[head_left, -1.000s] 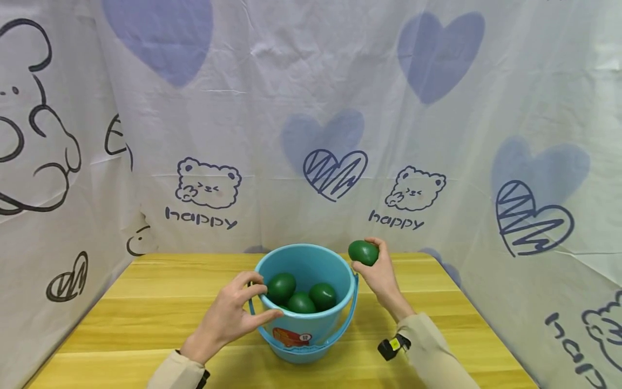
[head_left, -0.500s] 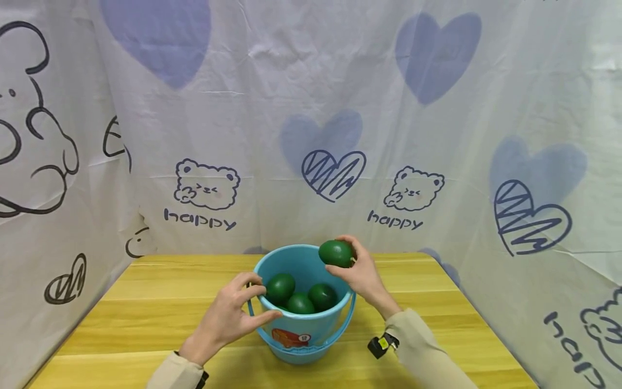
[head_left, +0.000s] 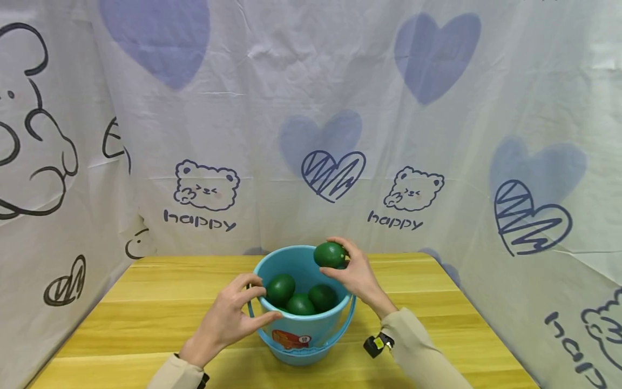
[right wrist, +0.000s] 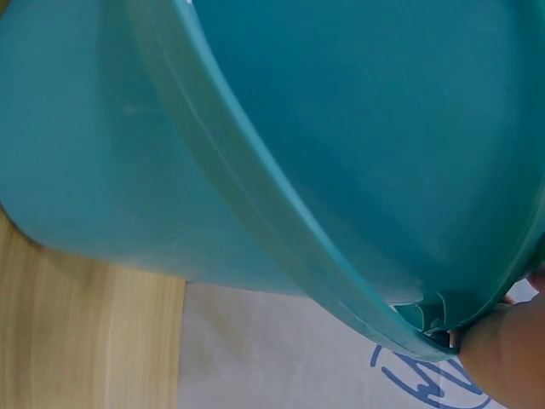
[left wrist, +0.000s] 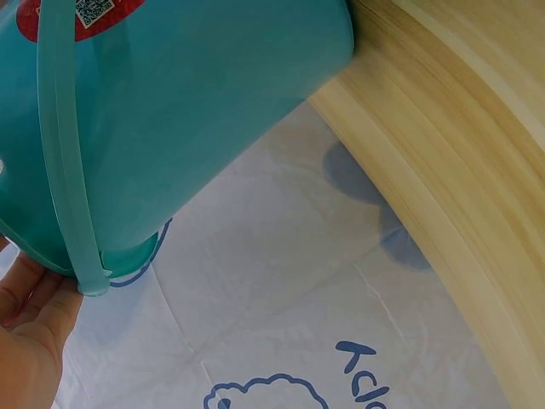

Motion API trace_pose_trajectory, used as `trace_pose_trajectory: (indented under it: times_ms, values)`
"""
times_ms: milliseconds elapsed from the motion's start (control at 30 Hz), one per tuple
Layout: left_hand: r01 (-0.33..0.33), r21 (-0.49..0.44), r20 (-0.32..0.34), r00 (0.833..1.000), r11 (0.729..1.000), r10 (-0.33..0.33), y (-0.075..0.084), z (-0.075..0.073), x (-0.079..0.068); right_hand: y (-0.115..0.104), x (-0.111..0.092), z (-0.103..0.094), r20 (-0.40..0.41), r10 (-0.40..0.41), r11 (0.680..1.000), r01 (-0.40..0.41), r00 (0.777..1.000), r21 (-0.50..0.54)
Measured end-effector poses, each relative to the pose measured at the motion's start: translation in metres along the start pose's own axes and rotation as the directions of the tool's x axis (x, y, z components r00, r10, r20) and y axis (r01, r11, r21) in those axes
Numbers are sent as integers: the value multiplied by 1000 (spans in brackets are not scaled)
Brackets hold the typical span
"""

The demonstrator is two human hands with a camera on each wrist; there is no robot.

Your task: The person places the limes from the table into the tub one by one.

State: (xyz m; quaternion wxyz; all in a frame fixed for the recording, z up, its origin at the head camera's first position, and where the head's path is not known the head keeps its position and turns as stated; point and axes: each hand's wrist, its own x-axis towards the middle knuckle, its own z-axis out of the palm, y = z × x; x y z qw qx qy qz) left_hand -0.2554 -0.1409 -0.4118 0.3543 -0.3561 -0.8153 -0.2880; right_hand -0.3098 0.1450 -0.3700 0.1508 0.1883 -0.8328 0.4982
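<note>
A light blue bucket (head_left: 303, 337) stands on the wooden table, with several smooth dark green avocados (head_left: 301, 304) inside. My left hand (head_left: 228, 313) holds the bucket's left side, fingertips hooked over the rim and thumb along the front edge. In the left wrist view its fingers (left wrist: 47, 302) show at the rim beside the handle joint. Above the right back part of the bucket's opening, my right hand (head_left: 357, 273) pinches another green avocado (head_left: 329, 254) between thumb and fingers, its small stem end toward the palm. In the right wrist view the held avocado is out of sight.
The bucket's blue handle (head_left: 351, 319) hangs down around its front. Yellowish wooden table (head_left: 160, 319) surrounds the bucket. A white curtain (head_left: 311, 70) printed with hearts and bears hangs behind the table and along both sides.
My right hand has carried the avocado leftward from beside the bucket to over its opening, slowing in the last half second. My left hand has stayed at the rim.
</note>
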Motion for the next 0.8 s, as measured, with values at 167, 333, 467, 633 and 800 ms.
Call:
trace_pose_trajectory:
  times_ms: [167,333,467,633,800]
  values:
    - [-2,-1,-4,1000,1000,2,-1,0,-1,0,1,1,4,-7,1000,7,1000,5]
    - [-14,4,-16,1000,1000,14,-2,1,-1,2,1,0,17,-12,998,11,1000,60]
    - [-23,4,-23,999,1000,24,-2,2,0,3,-1,-1,17,4,997,-5,1000,71]
    - [-26,4,-25,999,1000,26,-1,2,2,3,-3,-3,4,24,991,-24,1000,135]
    - [-34,-11,-5,999,999,34,-2,2,1,5,-9,-8,-35,29,982,-22,999,186]
